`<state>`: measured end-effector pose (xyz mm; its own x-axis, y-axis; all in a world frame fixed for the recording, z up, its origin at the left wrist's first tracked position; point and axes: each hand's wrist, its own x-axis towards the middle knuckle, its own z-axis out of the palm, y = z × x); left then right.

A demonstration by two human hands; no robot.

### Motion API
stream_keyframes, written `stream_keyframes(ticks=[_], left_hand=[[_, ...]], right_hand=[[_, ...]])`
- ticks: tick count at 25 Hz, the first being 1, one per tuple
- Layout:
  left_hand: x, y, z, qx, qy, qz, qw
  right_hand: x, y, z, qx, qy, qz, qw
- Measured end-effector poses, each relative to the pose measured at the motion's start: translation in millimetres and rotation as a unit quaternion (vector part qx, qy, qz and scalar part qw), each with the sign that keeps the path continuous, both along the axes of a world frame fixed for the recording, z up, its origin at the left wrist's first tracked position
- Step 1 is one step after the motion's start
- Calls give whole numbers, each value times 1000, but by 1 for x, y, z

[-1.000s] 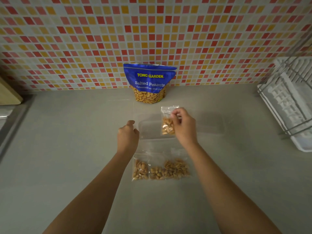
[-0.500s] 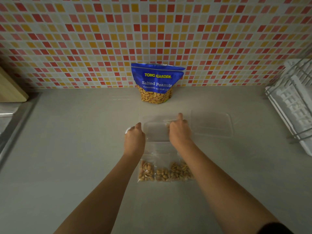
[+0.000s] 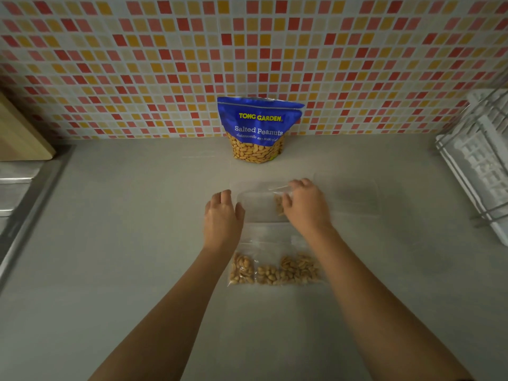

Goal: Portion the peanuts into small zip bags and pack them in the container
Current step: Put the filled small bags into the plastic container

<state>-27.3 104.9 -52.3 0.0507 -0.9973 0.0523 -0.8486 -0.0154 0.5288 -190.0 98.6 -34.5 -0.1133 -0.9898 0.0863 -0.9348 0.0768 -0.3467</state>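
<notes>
A blue Salted Peanuts pouch (image 3: 258, 130) stands against the tiled wall. In front of it sits a clear plastic container (image 3: 255, 207) on the grey counter. My right hand (image 3: 305, 207) is over the container, pressing a small zip bag of peanuts (image 3: 279, 203) into it. My left hand (image 3: 222, 215) rests against the container's left side, fingers curled. Nearer to me lie filled small zip bags of peanuts (image 3: 275, 268), side by side on the counter. A clear lid (image 3: 349, 193) lies to the right of the container.
A white dish rack (image 3: 478, 171) stands at the right edge. A wooden board (image 3: 19, 136) leans at the far left above a metal sink edge (image 3: 22, 193).
My right hand has lowered the small zip bag from above the container down into it. My left hand has moved up to the container's left side.
</notes>
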Motion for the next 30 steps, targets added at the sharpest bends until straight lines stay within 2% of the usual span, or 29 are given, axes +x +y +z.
stream_keyframes(ticks=[2, 6, 9, 14, 17, 20, 24, 27, 30], left_hand=[[3, 25, -4, -21, 26, -5, 999], [12, 73, -26, 94, 19, 6, 995], [8, 84, -30, 150, 4, 2, 989], [6, 86, -27, 189, 116, 43, 974], [9, 89, -25, 193, 144, 61, 969], [11, 92, -13, 120, 146, 67, 980], [6, 50, 26, 17, 187, 35, 982], [-7, -6, 26, 54, 178, 50, 981], [-20, -32, 11, 135, 91, 47, 985]], right_hand=[[-8, 29, 3, -37, -60, -58, 996], [-16, 96, -29, 117, -87, -136, 980], [-18, 115, -46, 173, -134, -173, 960], [-23, 114, -50, 151, -204, -176, 951], [-28, 120, -51, 126, -244, -171, 946], [-27, 129, -47, 23, -247, -141, 958], [-17, 90, -17, -62, -330, -105, 936], [-1, 33, -11, -50, -330, -97, 938], [17, -8, -33, 34, -277, -107, 954]])
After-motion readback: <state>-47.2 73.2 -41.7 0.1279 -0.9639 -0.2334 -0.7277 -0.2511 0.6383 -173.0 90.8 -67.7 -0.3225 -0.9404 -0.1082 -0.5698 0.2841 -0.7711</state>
